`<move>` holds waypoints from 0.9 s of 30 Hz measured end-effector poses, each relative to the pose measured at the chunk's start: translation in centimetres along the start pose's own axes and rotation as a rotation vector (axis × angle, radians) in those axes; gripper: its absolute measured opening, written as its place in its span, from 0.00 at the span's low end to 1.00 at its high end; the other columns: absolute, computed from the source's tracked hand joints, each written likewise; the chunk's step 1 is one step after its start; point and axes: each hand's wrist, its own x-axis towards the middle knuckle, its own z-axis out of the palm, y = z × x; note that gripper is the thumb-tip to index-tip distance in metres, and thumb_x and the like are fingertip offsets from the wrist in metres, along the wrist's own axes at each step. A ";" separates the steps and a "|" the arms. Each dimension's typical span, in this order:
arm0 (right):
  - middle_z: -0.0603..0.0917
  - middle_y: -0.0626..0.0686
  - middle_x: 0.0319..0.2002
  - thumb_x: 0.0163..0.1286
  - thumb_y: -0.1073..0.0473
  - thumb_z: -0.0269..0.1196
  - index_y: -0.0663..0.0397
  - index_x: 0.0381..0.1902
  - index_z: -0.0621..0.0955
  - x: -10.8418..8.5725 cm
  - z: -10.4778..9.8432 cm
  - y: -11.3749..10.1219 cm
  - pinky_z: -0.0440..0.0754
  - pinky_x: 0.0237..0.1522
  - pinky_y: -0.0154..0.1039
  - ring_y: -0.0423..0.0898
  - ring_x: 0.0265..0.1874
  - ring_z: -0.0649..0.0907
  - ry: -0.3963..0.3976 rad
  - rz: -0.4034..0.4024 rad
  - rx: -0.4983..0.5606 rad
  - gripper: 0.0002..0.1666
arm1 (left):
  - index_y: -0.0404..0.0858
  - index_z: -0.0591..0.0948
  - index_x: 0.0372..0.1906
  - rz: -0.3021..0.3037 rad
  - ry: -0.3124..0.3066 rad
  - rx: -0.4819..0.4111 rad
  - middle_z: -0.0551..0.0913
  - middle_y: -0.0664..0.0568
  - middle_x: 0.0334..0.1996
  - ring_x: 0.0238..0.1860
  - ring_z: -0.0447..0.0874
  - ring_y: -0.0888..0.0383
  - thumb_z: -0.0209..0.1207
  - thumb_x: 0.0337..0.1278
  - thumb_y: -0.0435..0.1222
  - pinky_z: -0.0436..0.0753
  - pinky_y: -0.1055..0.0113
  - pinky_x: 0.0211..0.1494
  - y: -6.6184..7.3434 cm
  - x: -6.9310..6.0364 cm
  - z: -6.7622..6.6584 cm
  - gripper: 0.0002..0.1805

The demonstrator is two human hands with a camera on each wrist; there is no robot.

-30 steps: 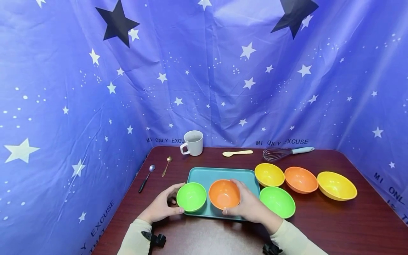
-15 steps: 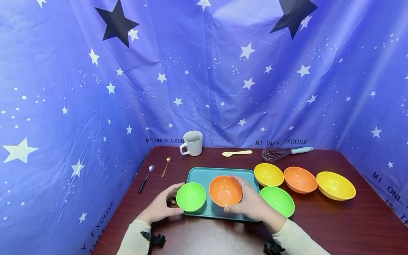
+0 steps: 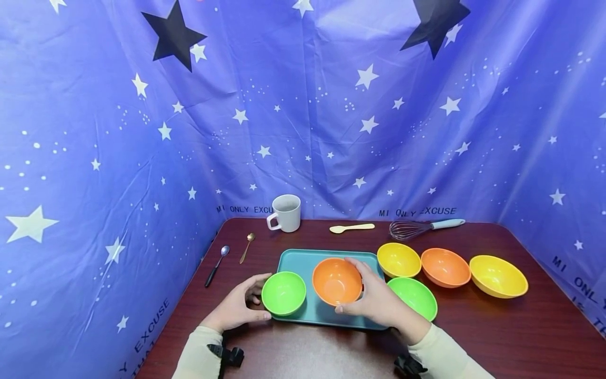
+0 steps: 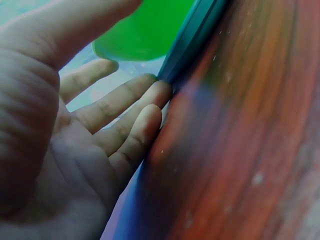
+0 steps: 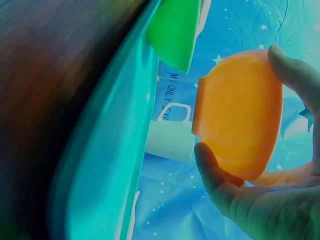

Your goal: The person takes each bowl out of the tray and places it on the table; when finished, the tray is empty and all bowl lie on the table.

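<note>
1. Right hand (image 3: 379, 302) grips orange bowl (image 3: 336, 281) above tray (image 3: 303, 259).
2. Left hand (image 3: 236, 305) loosely spread beside green bowl (image 3: 284, 293); contact hard to tell.
3. Orange bowl: probably light, stiff, slick; hold between rim and base.

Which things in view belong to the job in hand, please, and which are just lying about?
Apparently in the job: held orange bowl, left green bowl, teal tray.

Probably just lying about: mug, black-handled spoon, gold spoon, cream spoon, whisk; less certainly, the four bowls at right.
</note>
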 end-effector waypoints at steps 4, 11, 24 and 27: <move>0.75 0.56 0.67 0.44 0.50 0.88 0.52 0.79 0.65 -0.2 -0.5 -0.4 0.80 0.56 0.53 0.53 0.56 0.80 0.011 -0.020 -0.020 0.67 | 0.47 0.70 0.77 -0.018 -0.006 0.013 0.82 0.51 0.59 0.50 0.83 0.52 0.81 0.50 0.41 0.83 0.61 0.48 -0.2 -0.1 -0.2 0.48; 0.75 0.55 0.67 0.46 0.50 0.87 0.51 0.80 0.64 -0.4 -1.4 -0.7 0.81 0.55 0.51 0.53 0.55 0.80 0.013 -0.014 -0.006 0.67 | 0.47 0.74 0.73 -0.064 -0.022 0.023 0.84 0.54 0.53 0.47 0.84 0.53 0.81 0.50 0.42 0.81 0.64 0.45 0.1 -0.2 -0.3 0.44; 0.73 0.56 0.68 0.50 0.45 0.85 0.48 0.80 0.62 -1.5 -4.0 -0.9 0.82 0.55 0.52 0.54 0.58 0.79 0.038 -0.020 -0.039 0.66 | 0.50 0.78 0.67 -0.112 -0.034 0.111 0.84 0.59 0.41 0.42 0.82 0.57 0.81 0.49 0.48 0.79 0.65 0.42 0.0 -0.1 -0.1 0.38; 0.73 0.57 0.69 0.49 0.41 0.85 0.47 0.80 0.63 -1.8 -4.8 -0.8 0.80 0.58 0.55 0.54 0.60 0.79 0.060 -0.029 -0.081 0.67 | 0.49 0.79 0.65 -0.117 -0.035 0.109 0.84 0.58 0.40 0.42 0.82 0.57 0.81 0.48 0.48 0.79 0.65 0.42 0.0 -0.2 -0.1 0.37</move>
